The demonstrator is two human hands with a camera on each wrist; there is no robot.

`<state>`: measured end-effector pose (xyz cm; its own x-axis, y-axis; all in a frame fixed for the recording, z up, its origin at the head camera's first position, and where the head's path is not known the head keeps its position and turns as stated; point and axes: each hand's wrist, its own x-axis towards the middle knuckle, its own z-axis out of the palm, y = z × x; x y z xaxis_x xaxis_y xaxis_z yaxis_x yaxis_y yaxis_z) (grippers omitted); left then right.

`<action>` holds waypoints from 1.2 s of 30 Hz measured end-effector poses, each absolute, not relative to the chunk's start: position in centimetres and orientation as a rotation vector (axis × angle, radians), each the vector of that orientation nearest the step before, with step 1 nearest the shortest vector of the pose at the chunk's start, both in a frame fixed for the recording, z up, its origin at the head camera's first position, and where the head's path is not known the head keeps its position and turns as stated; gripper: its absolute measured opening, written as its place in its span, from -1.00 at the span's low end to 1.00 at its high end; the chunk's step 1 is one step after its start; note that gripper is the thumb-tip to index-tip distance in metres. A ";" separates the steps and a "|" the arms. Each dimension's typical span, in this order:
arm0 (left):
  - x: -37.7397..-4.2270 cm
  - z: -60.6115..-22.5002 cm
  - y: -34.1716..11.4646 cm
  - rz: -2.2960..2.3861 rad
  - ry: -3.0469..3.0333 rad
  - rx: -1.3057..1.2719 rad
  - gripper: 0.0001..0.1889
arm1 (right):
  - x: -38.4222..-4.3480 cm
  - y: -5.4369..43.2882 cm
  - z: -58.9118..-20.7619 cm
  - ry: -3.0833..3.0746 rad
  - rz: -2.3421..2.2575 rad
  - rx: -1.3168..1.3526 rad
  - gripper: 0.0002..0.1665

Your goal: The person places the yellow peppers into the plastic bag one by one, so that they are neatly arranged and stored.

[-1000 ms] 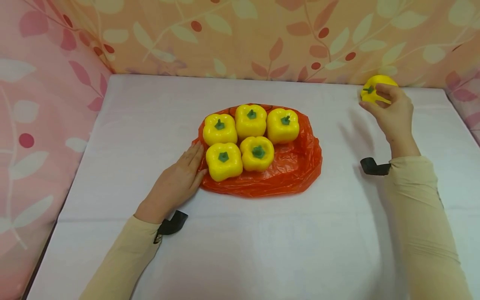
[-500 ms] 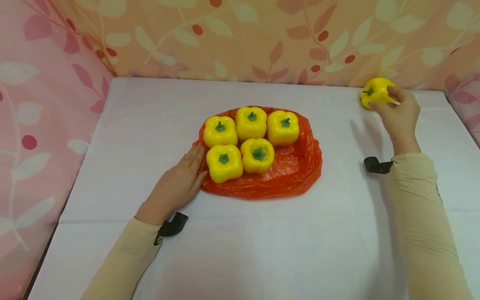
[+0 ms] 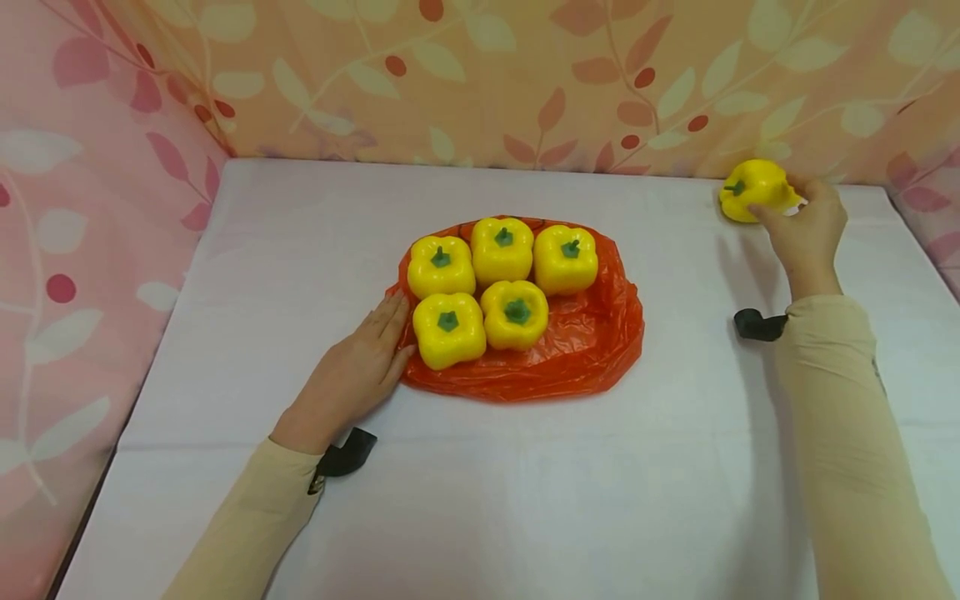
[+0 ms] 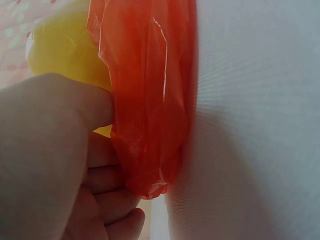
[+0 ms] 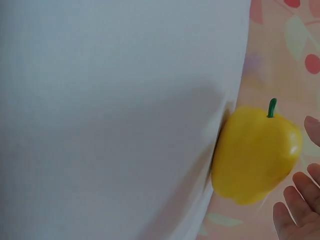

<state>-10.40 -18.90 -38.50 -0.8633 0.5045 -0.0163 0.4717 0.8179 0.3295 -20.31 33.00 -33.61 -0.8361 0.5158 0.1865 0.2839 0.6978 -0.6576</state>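
Note:
Several yellow bell peppers (image 3: 448, 332) with green stems stand on a crumpled red plastic bag (image 3: 577, 342) in the head view. My left hand (image 3: 351, 367) rests against the bag's left edge, its fingers extended beside the nearest pepper. Thumb and fingers touch the red plastic in the left wrist view. At the back right lies another yellow pepper (image 3: 757, 190), tipped so its stem points left. My right hand (image 3: 808, 233) is just to the right of it, thumb and fingers spread. The right wrist view shows a gap between the fingertips (image 5: 282, 212) and this pepper (image 5: 255, 155).
A white cloth (image 3: 600, 475) covers the table. Behind it rises an orange leaf-patterned curtain (image 3: 420, 75), close to the lone pepper. A pink patterned curtain (image 3: 97, 208) borders the left side.
My right hand has shifted slightly right, away from the front of the lone pepper, uncovering more of it. The left hand and the peppers on the bag stay in place.

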 end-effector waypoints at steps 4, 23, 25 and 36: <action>-10.3 -38.5 -18.9 0.488 2.893 0.777 -0.33 | -20.6 33.5 -33.8 -2.583 0.874 -0.637 -0.27; -10.2 -38.5 -18.8 0.492 2.893 0.790 -0.35 | -22.1 34.3 -34.2 -2.670 0.923 -0.706 -0.15; -10.3 -38.5 -18.8 0.493 2.895 0.787 -0.35 | -22.2 34.3 -34.2 -2.667 0.920 -0.710 -0.16; -10.2 -38.5 -18.9 0.484 2.902 0.779 -0.34 | -22.1 34.7 -34.3 -2.653 0.928 -0.727 -0.16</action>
<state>-10.23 -18.95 -38.46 -0.8644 0.5027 -0.0121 0.4715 0.8187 0.3278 -22.14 34.66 -34.28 -0.8481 0.5266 0.0578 0.3758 0.6748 -0.6351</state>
